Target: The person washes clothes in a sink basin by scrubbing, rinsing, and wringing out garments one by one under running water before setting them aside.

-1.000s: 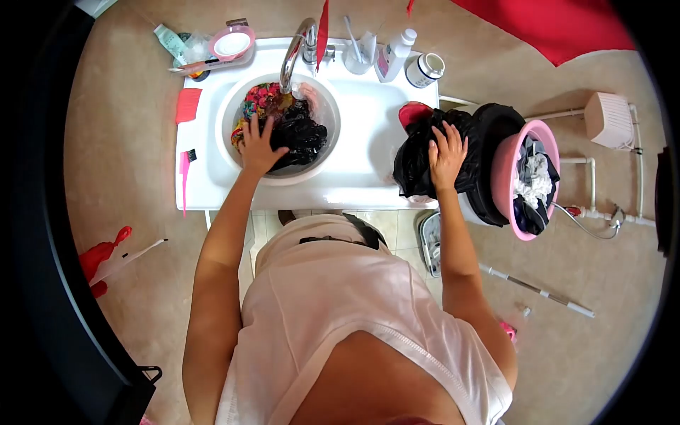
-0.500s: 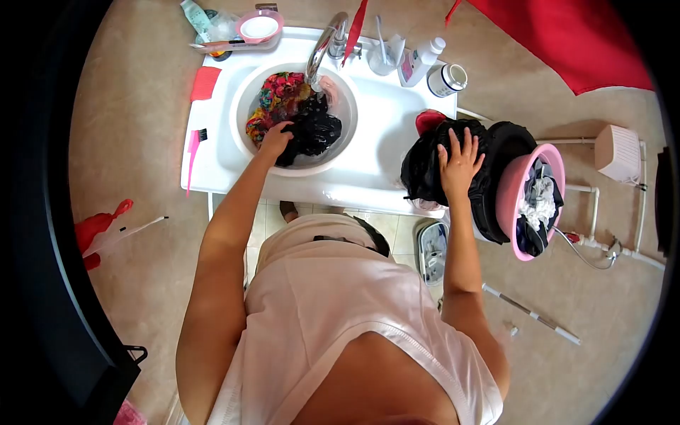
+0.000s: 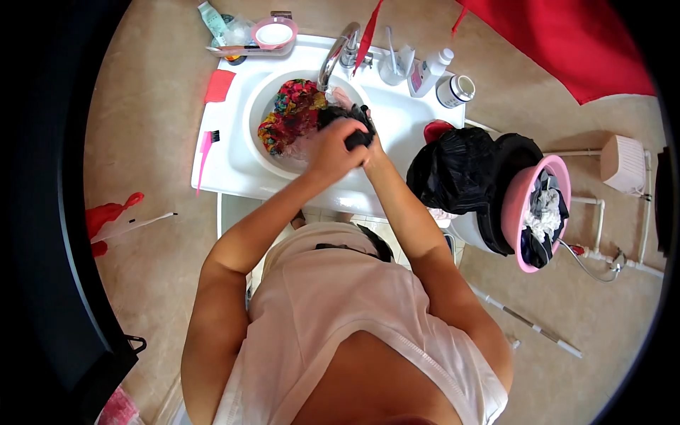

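Observation:
Both hands are together over the right side of a round white basin in the sink. My left hand is closed around a wet black cloth, slightly blurred. My right hand grips the same cloth from the right, its fingers partly hidden behind it. A multicoloured patterned cloth lies in the basin, with a pale pink piece near the tap. To the right, a black plastic-looking bundle rests at the sink's edge, touched by neither hand.
A curved tap reaches over the basin. Behind the sink stand a white bottle, a jar and a cup with a toothbrush. A pink tub of clothes is at right; a pink brush lies left.
My right hand has left the black bundle and come over the basin. My left hand has lifted the black cloth from the basin, and both hands now hold it.

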A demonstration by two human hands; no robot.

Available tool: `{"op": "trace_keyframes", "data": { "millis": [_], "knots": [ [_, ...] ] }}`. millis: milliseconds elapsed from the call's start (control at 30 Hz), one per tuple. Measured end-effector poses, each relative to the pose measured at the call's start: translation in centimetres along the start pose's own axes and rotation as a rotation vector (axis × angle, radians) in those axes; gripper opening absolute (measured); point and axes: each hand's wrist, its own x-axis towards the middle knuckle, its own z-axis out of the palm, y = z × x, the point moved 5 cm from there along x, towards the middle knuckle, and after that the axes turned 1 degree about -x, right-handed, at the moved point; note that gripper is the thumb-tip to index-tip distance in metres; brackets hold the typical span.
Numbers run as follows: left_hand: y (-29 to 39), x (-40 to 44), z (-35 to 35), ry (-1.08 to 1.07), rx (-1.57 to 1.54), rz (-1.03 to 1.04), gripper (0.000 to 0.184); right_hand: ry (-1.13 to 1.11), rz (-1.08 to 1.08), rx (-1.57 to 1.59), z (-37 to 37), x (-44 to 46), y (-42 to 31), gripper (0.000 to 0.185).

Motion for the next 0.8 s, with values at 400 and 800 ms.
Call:
{"op": "trace_keyframes", "data": {
  "millis": [400, 800],
  "knots": [
    [-9.3, 3.1, -7.0, 0.141, 0.606, -0.255, 0.027, 0.440, 0.266, -0.375, -1.1, 0.6, -0.2, 0.049],
    [-15.9, -0.2, -6.9, -0.273, 1.020, -0.205, 0.046, 0.399, -0.152, -2.153, -3.6, 2.1, 0.7, 0.024]
  ]
}}
